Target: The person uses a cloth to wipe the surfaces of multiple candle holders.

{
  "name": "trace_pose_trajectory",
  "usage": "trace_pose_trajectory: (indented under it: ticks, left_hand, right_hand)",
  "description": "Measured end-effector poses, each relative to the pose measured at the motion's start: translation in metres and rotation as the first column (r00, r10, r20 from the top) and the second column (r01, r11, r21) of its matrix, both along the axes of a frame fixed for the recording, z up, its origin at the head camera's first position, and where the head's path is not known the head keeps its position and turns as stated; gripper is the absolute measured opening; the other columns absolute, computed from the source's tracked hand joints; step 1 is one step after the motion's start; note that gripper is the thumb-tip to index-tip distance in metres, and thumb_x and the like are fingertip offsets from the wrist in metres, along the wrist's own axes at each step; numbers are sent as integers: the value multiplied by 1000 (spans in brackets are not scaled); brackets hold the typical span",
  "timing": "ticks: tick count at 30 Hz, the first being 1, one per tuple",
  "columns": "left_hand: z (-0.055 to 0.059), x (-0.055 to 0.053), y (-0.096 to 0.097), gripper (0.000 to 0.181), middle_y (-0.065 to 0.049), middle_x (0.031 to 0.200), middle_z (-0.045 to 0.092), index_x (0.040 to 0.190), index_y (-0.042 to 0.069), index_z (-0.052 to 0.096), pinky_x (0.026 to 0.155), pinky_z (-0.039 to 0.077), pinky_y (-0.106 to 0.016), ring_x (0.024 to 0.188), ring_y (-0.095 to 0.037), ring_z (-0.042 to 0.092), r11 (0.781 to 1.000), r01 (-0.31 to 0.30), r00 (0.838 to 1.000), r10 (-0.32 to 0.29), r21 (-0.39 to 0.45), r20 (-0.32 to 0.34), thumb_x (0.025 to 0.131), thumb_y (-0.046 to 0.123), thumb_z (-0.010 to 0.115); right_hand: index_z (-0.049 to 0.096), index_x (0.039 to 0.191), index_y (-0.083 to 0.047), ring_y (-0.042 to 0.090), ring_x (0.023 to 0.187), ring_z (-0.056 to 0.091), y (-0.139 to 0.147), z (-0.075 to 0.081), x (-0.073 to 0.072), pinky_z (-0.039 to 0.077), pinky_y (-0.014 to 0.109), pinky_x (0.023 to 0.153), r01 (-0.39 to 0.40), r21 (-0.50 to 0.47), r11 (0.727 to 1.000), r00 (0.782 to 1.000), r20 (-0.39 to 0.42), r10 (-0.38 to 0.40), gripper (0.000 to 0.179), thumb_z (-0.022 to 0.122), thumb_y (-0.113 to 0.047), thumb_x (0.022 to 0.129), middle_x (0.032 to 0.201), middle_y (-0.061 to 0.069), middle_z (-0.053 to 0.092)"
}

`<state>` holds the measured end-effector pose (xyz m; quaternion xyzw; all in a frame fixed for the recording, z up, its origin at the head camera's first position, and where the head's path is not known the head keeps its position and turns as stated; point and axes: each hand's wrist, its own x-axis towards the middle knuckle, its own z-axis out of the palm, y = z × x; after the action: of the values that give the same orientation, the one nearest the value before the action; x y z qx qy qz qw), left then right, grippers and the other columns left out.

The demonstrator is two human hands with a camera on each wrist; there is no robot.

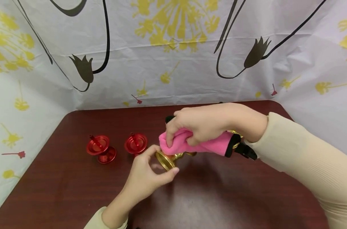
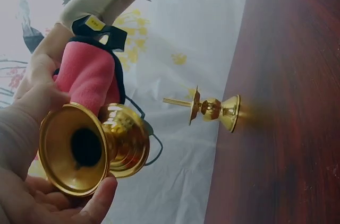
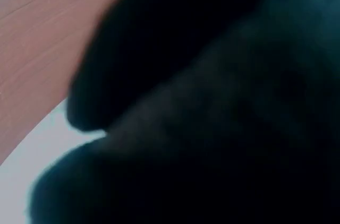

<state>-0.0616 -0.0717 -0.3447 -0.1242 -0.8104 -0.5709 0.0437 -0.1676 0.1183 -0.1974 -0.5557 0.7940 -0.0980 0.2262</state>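
My left hand grips a shiny gold candlestick by its flared round base, thumb on the near side of the rim. The candlestick is tilted above the table, its hollow underside facing the left wrist camera. My right hand holds a pink cloth with black edging against the candlestick's body. The cloth and the fingers hide part of the candlestick. A dark, blurred mass fills most of the right wrist view, so the fingers cannot be made out there.
Two red metal candlesticks stand on the dark red-brown table, left of the hands. Another gold candlestick stands upright on the table, mostly hidden behind my right wrist in the head view. A flower-print white curtain hangs behind.
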Motion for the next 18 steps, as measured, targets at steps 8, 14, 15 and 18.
trace_pose_trajectory:
  ticks: [8,14,15,18]
  left_hand:
    - [-1,1,3,41,7,89,70,109,19,63,72,60,-27,76,-7,67,993,104,989,-108,-49,-98,75,23,87]
    - [-5,3,6,45,7,93,70,113,20,63,72,61,-32,78,-6,67,991,135,986,-137,-28,-99,75,21,87]
    - [-6,4,6,46,6,94,70,114,20,63,71,61,-32,78,-6,67,990,140,984,-142,-24,-104,75,20,87]
    - [-7,5,8,48,4,97,71,116,18,63,71,61,-31,80,-6,67,987,160,978,-161,-17,-130,74,19,87]
  right_hand:
    - [75,100,-29,11,104,52,3,1,2,36,40,112,-85,12,996,996,-24,85,40,65,5,81,99,-20,65]
    - [77,94,-28,8,92,53,-2,9,1,48,31,92,-168,41,985,984,-50,170,45,60,11,79,88,-17,66]
    - [77,92,-29,8,90,53,-3,10,1,49,29,83,-164,56,985,985,-50,167,45,59,11,80,87,-16,65]
    - [78,89,-31,7,89,53,-7,12,2,48,26,75,-144,95,985,986,-73,151,45,61,10,81,87,-14,64]
